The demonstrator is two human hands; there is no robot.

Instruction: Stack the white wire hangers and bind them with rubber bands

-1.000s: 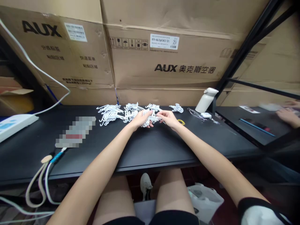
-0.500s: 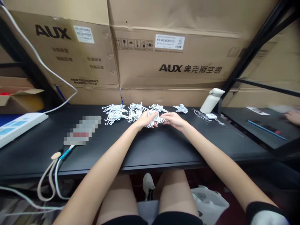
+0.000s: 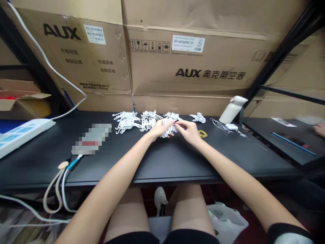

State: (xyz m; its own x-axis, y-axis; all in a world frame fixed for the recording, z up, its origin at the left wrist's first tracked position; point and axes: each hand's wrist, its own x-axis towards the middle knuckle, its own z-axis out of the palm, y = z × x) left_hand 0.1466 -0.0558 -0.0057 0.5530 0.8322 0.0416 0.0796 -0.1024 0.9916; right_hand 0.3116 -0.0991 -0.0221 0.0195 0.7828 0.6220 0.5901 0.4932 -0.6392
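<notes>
My left hand is wrapped round a bundle of small white hooked pieces, its thumb across the top. At the bundle's right end, the thumb and fingertips of my right hand pinch the thin white ends. Several more bundles of white hooks lie in two rows on the black table, left of and behind my hands. A smaller white cluster lies behind my right hand. Yellow rubber bands rest just right of my right wrist.
A white bottle and a small white case stand at the right. On the left are a blurred phone-like object with a strap and a white power strip. Large cartons line the back. Another person's hand shows far right.
My right hand's fingers have bent and drawn closer to the end of the bundle. The yellow bands, mostly hidden before, now show beside my wrist. The whole view has shifted slightly.
</notes>
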